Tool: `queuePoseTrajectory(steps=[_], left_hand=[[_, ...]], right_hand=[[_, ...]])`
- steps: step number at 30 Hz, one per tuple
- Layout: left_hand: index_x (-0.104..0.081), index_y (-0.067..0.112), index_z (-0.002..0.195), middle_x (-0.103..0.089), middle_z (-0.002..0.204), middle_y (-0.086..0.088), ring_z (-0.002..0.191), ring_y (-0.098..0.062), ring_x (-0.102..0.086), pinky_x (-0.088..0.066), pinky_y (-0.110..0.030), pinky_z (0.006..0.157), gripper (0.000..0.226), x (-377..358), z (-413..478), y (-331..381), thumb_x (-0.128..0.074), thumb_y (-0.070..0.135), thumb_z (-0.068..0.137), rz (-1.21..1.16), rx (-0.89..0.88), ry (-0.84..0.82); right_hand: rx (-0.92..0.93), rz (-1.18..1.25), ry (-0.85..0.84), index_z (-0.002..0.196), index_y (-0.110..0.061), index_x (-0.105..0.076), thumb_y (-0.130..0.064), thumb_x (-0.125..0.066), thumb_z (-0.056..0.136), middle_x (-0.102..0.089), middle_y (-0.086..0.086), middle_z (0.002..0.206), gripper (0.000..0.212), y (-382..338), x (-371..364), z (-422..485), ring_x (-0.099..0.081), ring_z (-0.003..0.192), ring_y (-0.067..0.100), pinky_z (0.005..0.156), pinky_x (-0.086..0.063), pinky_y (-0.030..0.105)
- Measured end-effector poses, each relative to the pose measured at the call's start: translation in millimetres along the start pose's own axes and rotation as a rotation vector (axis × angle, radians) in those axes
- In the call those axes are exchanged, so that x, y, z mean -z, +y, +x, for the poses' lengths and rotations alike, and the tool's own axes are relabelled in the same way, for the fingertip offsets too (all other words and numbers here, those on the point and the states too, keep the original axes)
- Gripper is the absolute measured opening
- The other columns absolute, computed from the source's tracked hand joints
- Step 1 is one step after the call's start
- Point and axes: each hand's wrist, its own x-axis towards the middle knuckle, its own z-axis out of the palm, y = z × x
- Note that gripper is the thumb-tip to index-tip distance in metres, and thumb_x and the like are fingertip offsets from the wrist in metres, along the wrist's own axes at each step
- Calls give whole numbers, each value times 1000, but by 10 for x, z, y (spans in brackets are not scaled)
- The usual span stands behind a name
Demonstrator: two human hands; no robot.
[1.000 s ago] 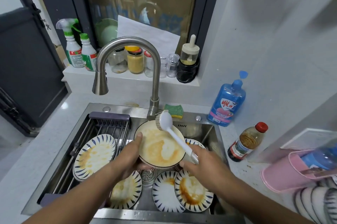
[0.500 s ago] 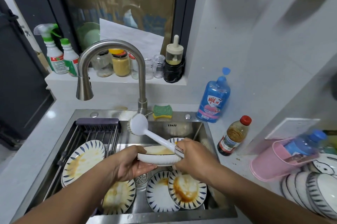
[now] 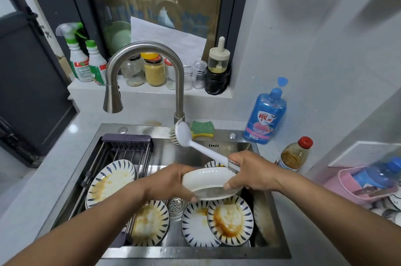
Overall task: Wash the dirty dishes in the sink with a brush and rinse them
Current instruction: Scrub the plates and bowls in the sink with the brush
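A white bowl [image 3: 208, 179] hangs over the steel sink [image 3: 195, 251], tipped so its underside faces me. My left hand [image 3: 171, 181] grips its left rim. My right hand [image 3: 251, 173] holds the white dish brush [image 3: 195, 144] by the handle, thumb pressed on the bowl's base; the brush head points up and away near the tap base. Several blue-striped plates smeared with brown sauce lie below: one [image 3: 110, 181] on the left rack, another [image 3: 149, 222] at the bottom left, another [image 3: 230, 221] at the bottom right.
The curved steel tap [image 3: 143, 70] arches over the sink, no water running. A green sponge [image 3: 202, 129] sits on the back rim. A blue detergent bottle [image 3: 265, 116] and a sauce bottle [image 3: 295, 154] stand at right, a pink basket [image 3: 366, 183] further right. Jars line the sill.
The bowl has been turned from facing me with its stained inside to bottom up. My right hand, still holding the brush, moved onto the bowl's base; the brush head lifted off the bowl.
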Motion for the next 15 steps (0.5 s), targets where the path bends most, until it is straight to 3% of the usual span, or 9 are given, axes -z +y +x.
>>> queuePoseTrajectory(steps=[2,4,7,9,11,15], left_hand=[[-72,26,113,-73,91,16,82,-1,-67,-53,-20,70,46,-82,67,16,-81,1,75,23,-11,10],[-73,25,102,-71,84,16,78,-1,-66,-52,-20,67,39,-155,94,-57,-78,-3,75,-54,11,63],[-72,14,109,-76,99,3,95,-16,-71,-59,-33,79,42,-220,63,-247,-79,-6,73,-300,65,233],[-68,11,118,-76,110,-8,108,-28,-70,-59,-44,93,52,-225,37,-357,-80,-6,71,-475,116,342],[-65,8,123,-75,113,-12,113,-33,-68,-56,-45,98,57,-227,20,-412,-79,-7,69,-617,157,391],[-64,9,125,-74,114,-16,116,-34,-66,-51,-46,104,59,-231,22,-409,-74,-17,73,-699,150,404]], right_hand=[[10,1,-25,94,-24,-67,-26,-89,74,-70,-3,84,30,-17,-14,39,-63,66,5,58,-51,20],[20,42,25,105,-29,-68,-27,-87,77,-70,-6,92,34,-21,-11,64,-65,74,5,61,-52,20],[107,-10,204,131,-52,-56,-45,-74,88,-69,-15,110,48,39,70,7,-64,96,5,85,-56,33],[135,-165,231,137,-62,-43,-62,-51,96,-68,-15,101,41,49,131,-125,-64,88,6,80,-57,38],[115,-389,156,141,-64,-35,-66,-32,101,-61,-15,84,41,-15,148,-282,-61,76,7,71,-57,38],[139,-660,68,146,-63,-25,-63,-22,104,-52,-17,88,42,-200,77,-340,-55,79,10,66,-50,33]])
